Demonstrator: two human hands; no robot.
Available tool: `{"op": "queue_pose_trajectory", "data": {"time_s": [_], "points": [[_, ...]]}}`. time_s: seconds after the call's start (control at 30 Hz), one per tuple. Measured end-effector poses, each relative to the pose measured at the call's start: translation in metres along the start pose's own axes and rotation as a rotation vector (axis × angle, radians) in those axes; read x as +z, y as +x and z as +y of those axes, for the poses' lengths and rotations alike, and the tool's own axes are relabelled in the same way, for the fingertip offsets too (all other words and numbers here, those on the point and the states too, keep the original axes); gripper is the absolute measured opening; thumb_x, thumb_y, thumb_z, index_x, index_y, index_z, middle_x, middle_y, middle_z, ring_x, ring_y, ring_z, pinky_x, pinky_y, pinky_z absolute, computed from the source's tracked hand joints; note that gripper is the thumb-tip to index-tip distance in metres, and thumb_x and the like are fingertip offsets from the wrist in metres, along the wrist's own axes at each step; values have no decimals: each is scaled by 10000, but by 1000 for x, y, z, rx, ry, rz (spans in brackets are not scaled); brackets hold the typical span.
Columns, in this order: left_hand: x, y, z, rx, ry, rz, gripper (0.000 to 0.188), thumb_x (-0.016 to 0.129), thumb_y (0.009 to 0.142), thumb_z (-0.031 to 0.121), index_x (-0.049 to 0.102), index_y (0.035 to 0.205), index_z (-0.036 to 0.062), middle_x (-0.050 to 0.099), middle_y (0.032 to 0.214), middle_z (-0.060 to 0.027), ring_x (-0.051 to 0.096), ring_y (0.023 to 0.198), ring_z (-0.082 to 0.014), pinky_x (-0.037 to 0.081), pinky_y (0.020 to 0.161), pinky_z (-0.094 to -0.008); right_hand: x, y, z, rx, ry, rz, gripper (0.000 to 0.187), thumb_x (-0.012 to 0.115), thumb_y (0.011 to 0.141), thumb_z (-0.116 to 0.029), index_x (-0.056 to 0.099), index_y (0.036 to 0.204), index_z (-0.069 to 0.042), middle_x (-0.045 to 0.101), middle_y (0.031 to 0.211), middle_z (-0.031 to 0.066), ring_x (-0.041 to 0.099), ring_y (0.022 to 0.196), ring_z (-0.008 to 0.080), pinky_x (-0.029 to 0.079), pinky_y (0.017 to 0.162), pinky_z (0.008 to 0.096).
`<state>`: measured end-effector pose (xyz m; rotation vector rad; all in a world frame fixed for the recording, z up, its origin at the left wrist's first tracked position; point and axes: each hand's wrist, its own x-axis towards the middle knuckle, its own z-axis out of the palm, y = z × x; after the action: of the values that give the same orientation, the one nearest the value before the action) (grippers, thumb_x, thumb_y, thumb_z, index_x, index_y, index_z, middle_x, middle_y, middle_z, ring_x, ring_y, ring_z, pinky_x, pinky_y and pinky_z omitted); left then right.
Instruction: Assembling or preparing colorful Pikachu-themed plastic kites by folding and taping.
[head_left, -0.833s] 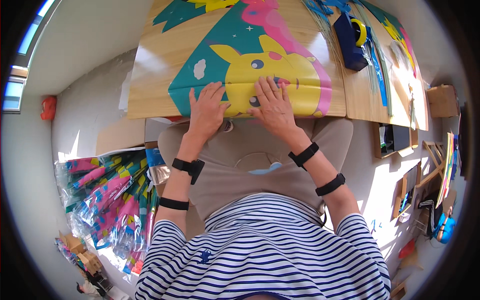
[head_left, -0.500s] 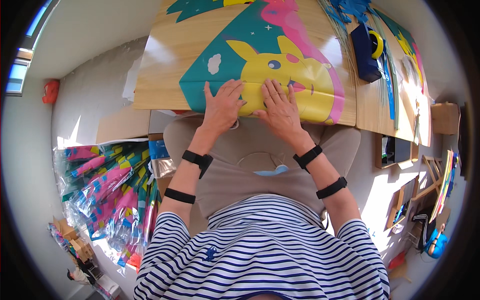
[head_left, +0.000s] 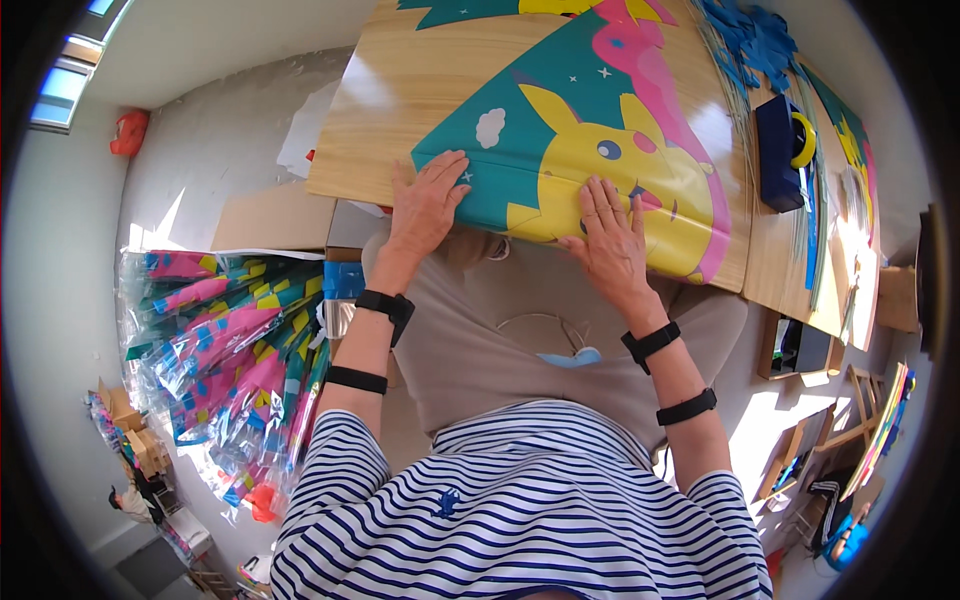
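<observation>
A large kite sail [head_left: 600,160], printed in teal, pink and yellow with a cartoon animal, lies on the wooden table with its near edge along the table's front. A crease runs across it close to that edge. Flat on the sail's left corner rests my left hand [head_left: 425,208], fingers stretched toward the fold. My right hand [head_left: 612,238] lies palm down on the yellow face, fingers extended. Neither hand grips anything.
Right of the sail are thin rods [head_left: 742,150], a dark blue tape dispenser [head_left: 778,155] with yellow tape, and blue strips [head_left: 755,45]. Part of another printed sheet [head_left: 480,10] shows at the far edge. Plastic-wrapped colourful bundles [head_left: 230,350] fill the floor area at left, near cardboard [head_left: 275,222].
My left hand has slid left along the near edge, away from my right hand, to the sail's corner. The right hand stays on the yellow part. The whole view has shifted and tilted slightly.
</observation>
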<state>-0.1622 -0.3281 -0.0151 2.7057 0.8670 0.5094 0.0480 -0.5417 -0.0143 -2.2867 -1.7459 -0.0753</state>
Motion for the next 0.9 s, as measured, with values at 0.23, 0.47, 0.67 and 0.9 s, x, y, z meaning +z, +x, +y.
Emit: {"op": "queue_pose_trajectory", "data": {"time_s": [0.23,0.47,0.67,0.9], "points": [[-19,-4,-43,-203,127,65,351,591,954,256,603,1283,136,583,1355,-8,538,1256,-216,178,1114,-685,4,-1,0,-6,5,25,770,650,871,-465,417,1455,-20,386,1544,114,323,1450,272,169,1190,532],[-14,-5,30,46,13,32,367,581,951,236,597,1285,87,554,1394,-59,461,1340,-263,192,1138,-627,6,-1,0,11,18,63,760,659,864,-469,437,1437,-22,404,1531,119,346,1437,276,198,1178,538],[18,1,68,87,-42,-60,392,591,944,220,580,1316,101,508,1449,-40,406,1386,-250,205,1142,-599,7,-1,1,0,7,58,758,663,857,-481,453,1421,-19,417,1520,121,354,1431,277,210,1166,564],[20,3,70,1,-36,-108,396,608,936,235,584,1316,127,506,1455,-20,417,1380,-226,198,1131,-630,3,9,-16,80,86,74,749,651,862,-497,470,1403,-11,438,1490,155,356,1423,307,189,1167,584]]}}
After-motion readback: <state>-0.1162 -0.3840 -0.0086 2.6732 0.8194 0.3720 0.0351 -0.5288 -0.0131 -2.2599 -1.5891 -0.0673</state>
